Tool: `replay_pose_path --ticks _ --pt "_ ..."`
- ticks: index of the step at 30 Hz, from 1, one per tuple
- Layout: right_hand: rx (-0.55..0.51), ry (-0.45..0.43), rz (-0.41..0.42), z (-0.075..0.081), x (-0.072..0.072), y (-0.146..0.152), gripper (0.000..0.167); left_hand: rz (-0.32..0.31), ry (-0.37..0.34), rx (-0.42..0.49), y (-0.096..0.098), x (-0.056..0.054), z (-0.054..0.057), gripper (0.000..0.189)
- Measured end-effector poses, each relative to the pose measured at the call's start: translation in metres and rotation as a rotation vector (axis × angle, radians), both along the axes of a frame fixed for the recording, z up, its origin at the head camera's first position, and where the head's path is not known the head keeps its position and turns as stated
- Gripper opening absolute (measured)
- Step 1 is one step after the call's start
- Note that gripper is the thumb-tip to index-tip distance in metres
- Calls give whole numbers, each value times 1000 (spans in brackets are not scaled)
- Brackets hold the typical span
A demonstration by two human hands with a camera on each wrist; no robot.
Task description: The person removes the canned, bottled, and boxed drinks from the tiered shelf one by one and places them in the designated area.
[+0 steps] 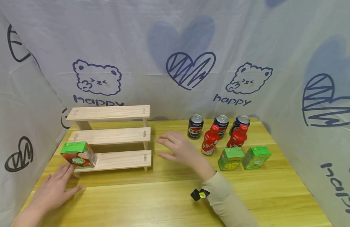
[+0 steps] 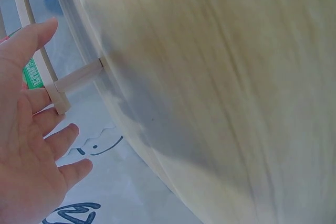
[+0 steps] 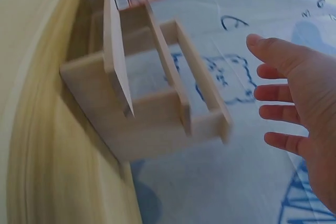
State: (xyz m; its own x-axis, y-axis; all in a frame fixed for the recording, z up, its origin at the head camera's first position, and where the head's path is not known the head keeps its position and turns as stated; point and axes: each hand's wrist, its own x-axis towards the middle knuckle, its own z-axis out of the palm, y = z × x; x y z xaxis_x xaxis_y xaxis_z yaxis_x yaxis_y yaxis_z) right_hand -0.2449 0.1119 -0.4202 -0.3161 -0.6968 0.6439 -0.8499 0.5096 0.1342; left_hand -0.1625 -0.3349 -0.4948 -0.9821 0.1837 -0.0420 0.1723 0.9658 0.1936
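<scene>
A three-step wooden shelf (image 1: 121, 160) stands on the left of the table. One red juice box with a green top (image 1: 78, 155) sits at the left end of its lowest step. My left hand (image 1: 54, 189) is at the shelf's front left corner, fingers spread, fingertips right at the step's edge below the box. In the left wrist view, that hand's fingers (image 2: 62, 139) lie by the end of the step. To the right of the shelf, my right hand (image 1: 179, 148) is above the table, fingers loosely bent, holding nothing; the right wrist view shows it apart from the shelf (image 3: 149, 129).
Right of my right hand stand several drinks: dark blue cans (image 1: 195, 127) at the back, red bottles (image 1: 210, 140) before them, and two green juice boxes (image 1: 231, 159) in front. White printed cloth (image 1: 140, 63) walls the table's back and sides.
</scene>
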Motion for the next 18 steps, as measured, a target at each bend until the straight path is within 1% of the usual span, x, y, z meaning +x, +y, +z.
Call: replay_pose_path --ticks 4,7,12,18 --pt "17 28 35 -3 -3 -24 46 0 -10 -4 -1 -1 -1 102" --pt "26 56 50 -4 -2 -40 47 -1 -10 -8 -1 -1 -2 102" --pt "30 99 46 -2 -2 -68 46 1 -12 0 -2 -1 -2 102" --pt "37 66 34 3 -1 -94 45 -1 -11 0 -2 -2 -2 102"
